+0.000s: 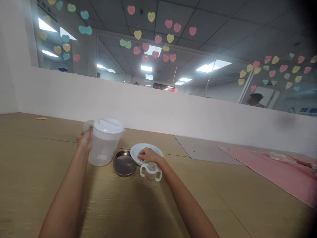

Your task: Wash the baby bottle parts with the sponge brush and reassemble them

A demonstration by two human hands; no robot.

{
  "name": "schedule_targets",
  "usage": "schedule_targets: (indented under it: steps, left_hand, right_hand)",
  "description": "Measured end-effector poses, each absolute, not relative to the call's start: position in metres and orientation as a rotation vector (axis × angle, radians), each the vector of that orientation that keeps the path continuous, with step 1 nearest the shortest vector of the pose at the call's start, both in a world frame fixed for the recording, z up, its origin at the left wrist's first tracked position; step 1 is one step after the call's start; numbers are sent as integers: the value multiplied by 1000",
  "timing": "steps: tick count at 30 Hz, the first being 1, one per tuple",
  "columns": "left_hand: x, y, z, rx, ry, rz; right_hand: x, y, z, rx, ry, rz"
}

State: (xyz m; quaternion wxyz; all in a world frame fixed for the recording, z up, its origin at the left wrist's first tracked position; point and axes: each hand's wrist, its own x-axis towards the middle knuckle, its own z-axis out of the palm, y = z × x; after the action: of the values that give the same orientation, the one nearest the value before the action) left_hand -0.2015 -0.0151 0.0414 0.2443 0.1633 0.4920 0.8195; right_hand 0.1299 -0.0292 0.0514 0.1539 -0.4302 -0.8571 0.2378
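My left hand (pixel 84 140) is wrapped around the handle of a translucent plastic pitcher (pixel 102 148) with a white lid, which stands upright on the table. Over a pale blue-white plate (pixel 142 146), my right hand (pixel 148 154) has its fingers drawn together; a small whitish thing seems to be at the fingertips, too unclear to name. Just in front of that hand stands a clear baby bottle (pixel 150 180) with two white side handles and no lid on its neck. A round, shallow metal pan (pixel 124 164) sits between the pitcher and the plate.
The wooden-toned table (pixel 111 205) runs back to a white wall (pixel 148 109) below a window with heart-shaped notes. At the right lie a pink sheet (pixel 272 168) and a grey mat (pixel 205 148). A person (pixel 256 99) shows in the glass.
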Motion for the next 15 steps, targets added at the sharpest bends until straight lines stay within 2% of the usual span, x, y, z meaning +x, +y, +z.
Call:
schedule_targets:
  steps: [8, 15]
  left_hand:
    - [-175, -32, 83, 526, 1235, 2380]
    - [-148, -39, 89, 803, 1517, 2318]
  right_hand:
    - [161, -11, 43, -1343, -2452, 735]
    - [174, -13, 35, -1253, -2292, 850]
